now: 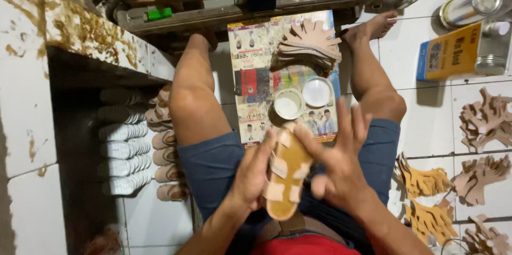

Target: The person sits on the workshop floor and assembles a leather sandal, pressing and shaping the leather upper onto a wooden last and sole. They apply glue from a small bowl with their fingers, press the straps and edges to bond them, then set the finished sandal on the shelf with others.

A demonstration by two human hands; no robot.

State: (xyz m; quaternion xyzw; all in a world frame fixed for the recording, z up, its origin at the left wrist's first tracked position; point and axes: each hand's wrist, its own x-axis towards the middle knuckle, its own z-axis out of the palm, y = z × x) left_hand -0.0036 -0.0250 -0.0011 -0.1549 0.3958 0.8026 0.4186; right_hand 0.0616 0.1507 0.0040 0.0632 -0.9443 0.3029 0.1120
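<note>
White tiled floor (416, 68), seated workspace seen from above.
Tan leather sandal sole with pale strap tabs (286, 172) over the lap, gripped by left hand (253, 172); right hand (338, 167) open-fingered, touching its edge; round white glue pot (288, 104) just beyond.

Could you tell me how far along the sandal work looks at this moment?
Done: rows of finished-looking sandals lie under the ledge. In hand: the left hand holds a tan sole while the right hand presses its strap tabs down. Left: stacks of cut strap pieces and an open glue tin wait.
</note>
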